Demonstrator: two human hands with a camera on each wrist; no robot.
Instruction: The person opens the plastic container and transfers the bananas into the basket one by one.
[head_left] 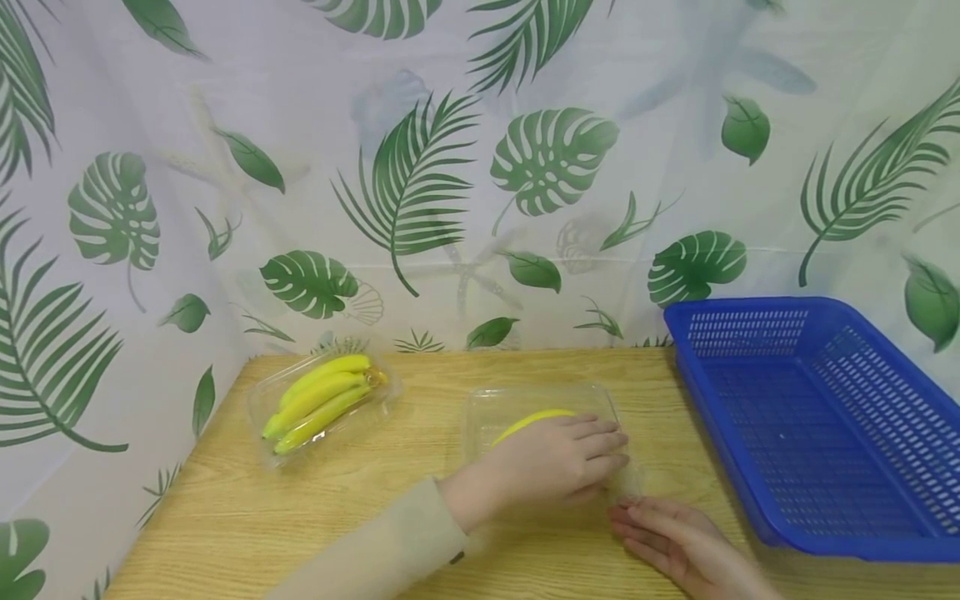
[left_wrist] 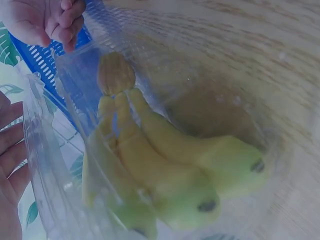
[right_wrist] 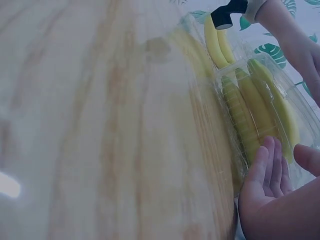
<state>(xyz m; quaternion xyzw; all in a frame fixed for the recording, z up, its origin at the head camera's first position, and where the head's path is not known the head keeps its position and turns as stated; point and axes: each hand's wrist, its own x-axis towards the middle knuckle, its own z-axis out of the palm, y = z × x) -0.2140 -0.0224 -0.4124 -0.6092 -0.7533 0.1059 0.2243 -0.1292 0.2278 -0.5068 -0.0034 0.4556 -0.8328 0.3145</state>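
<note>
A clear plastic box (head_left: 480, 408) with a bunch of yellow-green bananas (left_wrist: 150, 160) in it lies at the middle of the table. My left hand (head_left: 555, 454) is spread over the box, its fingers straight on the right side of the top. It hides most of the bananas in the head view. At the box's right front corner is my right hand (head_left: 682, 537), fingertips at the plastic edge. In the right wrist view, the fingers of that hand (right_wrist: 270, 175) extend along the end of the box, the thumb apart.
Another clear plastic box (head_left: 262, 408) with a bunch of bananas (head_left: 322, 400) stands at the back left. To the right is a blue perforated basket (head_left: 720, 442). The wooden table (head_left: 225, 533) meets a leaf-printed cloth (head_left: 450, 317) at its back and left.
</note>
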